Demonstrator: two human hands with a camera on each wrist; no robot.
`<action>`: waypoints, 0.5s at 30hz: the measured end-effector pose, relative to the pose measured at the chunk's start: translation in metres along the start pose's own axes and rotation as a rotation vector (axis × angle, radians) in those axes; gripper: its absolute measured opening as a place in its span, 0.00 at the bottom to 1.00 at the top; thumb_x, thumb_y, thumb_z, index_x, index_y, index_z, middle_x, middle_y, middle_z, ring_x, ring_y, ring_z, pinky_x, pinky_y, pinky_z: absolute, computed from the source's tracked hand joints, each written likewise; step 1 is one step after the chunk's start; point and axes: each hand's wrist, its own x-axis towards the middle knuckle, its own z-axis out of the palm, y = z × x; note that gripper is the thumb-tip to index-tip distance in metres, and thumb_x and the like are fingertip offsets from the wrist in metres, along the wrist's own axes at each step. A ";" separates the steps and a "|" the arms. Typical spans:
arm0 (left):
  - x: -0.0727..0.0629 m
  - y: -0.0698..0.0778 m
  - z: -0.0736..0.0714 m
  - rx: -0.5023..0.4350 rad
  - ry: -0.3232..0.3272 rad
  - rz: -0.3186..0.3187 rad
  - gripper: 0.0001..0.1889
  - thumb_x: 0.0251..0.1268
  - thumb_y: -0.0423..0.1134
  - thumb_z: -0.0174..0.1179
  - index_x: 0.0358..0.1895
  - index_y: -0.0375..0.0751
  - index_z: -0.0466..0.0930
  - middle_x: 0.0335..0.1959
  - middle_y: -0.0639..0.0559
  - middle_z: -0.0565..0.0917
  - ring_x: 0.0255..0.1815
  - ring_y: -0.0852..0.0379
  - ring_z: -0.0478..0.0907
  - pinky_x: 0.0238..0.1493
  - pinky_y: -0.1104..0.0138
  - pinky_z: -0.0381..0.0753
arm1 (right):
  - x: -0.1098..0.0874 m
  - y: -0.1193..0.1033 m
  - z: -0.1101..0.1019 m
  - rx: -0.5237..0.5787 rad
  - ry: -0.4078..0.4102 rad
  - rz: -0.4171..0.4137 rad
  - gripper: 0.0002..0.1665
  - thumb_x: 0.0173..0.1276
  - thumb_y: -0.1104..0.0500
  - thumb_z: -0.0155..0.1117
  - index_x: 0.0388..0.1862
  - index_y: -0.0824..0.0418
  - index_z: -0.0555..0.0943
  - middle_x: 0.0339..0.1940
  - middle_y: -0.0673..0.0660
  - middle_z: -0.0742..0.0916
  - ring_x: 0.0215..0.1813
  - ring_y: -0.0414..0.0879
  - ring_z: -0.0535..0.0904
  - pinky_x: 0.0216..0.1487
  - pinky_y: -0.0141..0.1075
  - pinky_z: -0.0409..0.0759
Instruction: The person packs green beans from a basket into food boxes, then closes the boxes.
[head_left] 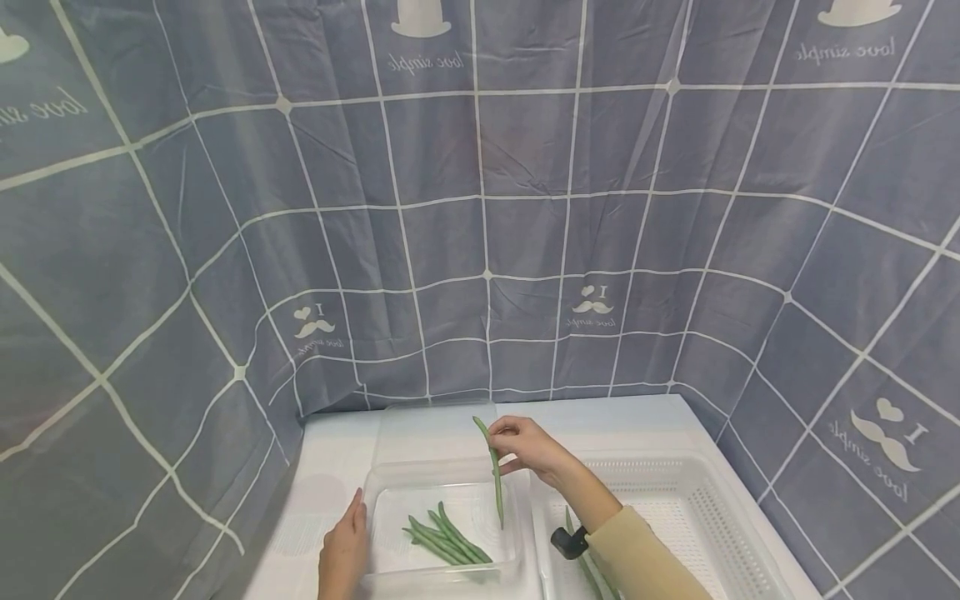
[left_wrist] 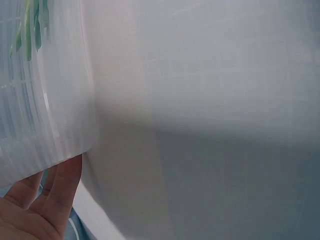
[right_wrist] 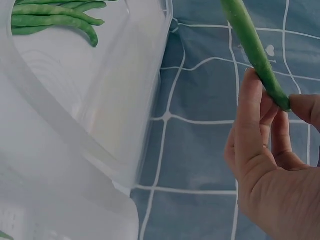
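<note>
My right hand [head_left: 528, 450] pinches one green bean [head_left: 495, 475] between thumb and fingers, over the right side of a clear plastic container [head_left: 390, 471]. In the right wrist view the fingertips hold the bean [right_wrist: 252, 47] close to one end, and the rest of it slants away. Several green beans [head_left: 450, 537] lie in a loose bunch on the container's floor. My left hand [head_left: 343, 550] rests along the container's left side, its fingers fairly straight. From the left wrist, those fingers [left_wrist: 65, 190] show right at the edge of the ribbed clear wall [left_wrist: 65, 120].
To the right stands a white perforated basket [head_left: 705, 500] with a few green beans [head_left: 588, 575] in it, partly hidden under my right forearm. A clear lid-like sheet [head_left: 435, 429] lies behind the container. A grey checked curtain [head_left: 525, 242] encloses the white table [head_left: 330, 450].
</note>
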 end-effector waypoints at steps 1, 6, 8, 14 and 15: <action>0.000 0.000 0.000 0.001 0.002 0.001 0.29 0.90 0.49 0.34 0.79 0.34 0.66 0.70 0.27 0.76 0.66 0.25 0.80 0.61 0.31 0.81 | 0.001 0.001 0.002 0.000 -0.005 0.001 0.14 0.75 0.61 0.62 0.54 0.69 0.81 0.41 0.54 0.84 0.41 0.44 0.84 0.46 0.43 0.94; 0.000 0.000 0.000 -0.002 0.006 0.004 0.29 0.90 0.49 0.34 0.79 0.33 0.66 0.70 0.27 0.76 0.66 0.25 0.79 0.62 0.32 0.81 | 0.008 0.003 0.011 -0.007 -0.012 0.014 0.15 0.74 0.60 0.64 0.54 0.69 0.81 0.41 0.55 0.85 0.41 0.44 0.85 0.46 0.43 0.94; 0.000 0.000 0.000 -0.001 0.007 0.006 0.29 0.90 0.49 0.34 0.79 0.33 0.66 0.70 0.27 0.76 0.66 0.25 0.79 0.62 0.31 0.80 | 0.011 0.004 0.015 -0.014 -0.019 0.025 0.15 0.74 0.60 0.64 0.54 0.69 0.81 0.42 0.56 0.86 0.41 0.44 0.86 0.46 0.43 0.94; 0.000 -0.001 0.000 0.005 0.019 0.016 0.29 0.91 0.49 0.35 0.78 0.32 0.67 0.69 0.27 0.76 0.65 0.24 0.80 0.60 0.31 0.81 | 0.018 0.008 0.030 -0.058 -0.035 0.053 0.16 0.74 0.61 0.66 0.55 0.69 0.81 0.46 0.64 0.88 0.40 0.45 0.88 0.43 0.42 0.94; 0.000 -0.001 0.001 0.006 0.021 0.017 0.29 0.91 0.49 0.35 0.78 0.32 0.67 0.69 0.27 0.76 0.64 0.24 0.80 0.60 0.31 0.82 | 0.020 0.009 0.033 -0.068 -0.035 0.057 0.15 0.74 0.62 0.66 0.55 0.69 0.81 0.46 0.64 0.88 0.40 0.45 0.88 0.42 0.42 0.94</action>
